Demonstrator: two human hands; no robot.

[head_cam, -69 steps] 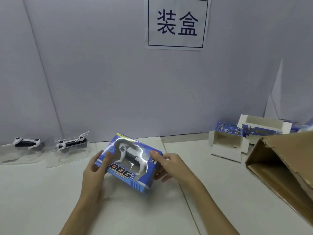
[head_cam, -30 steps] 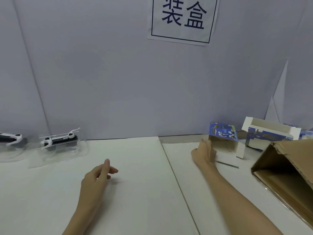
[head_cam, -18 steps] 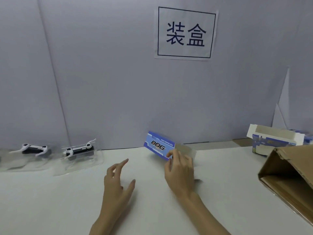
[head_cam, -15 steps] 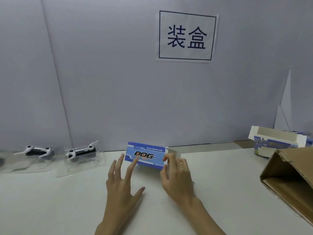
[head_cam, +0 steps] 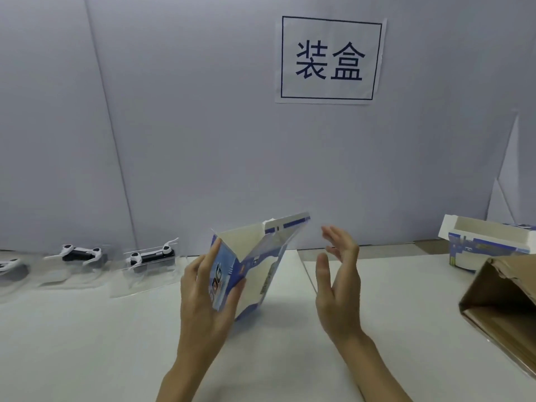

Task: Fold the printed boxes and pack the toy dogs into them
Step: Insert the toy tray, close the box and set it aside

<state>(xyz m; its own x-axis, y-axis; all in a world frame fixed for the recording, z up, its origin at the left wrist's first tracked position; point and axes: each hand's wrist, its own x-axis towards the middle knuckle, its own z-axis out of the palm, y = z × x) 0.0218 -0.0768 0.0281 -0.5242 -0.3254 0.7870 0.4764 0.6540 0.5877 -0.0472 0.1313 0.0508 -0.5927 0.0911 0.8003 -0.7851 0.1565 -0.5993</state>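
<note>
A flat white worktop fills the lower part of the view, with a thin seam running across it near the middle. Behind it stands a pale grey panel wall. On this wall hangs a white paper sign with a dark rectangular border and two large dark Chinese characters inside. At the right edge, a brown corrugated cardboard carton lies on its side on the worktop, its open mouth turned to the left.

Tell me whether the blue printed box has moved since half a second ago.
Yes. The blue printed box was lying low on the table; now the left hand holds it tipped up on end, open top showing.
</note>
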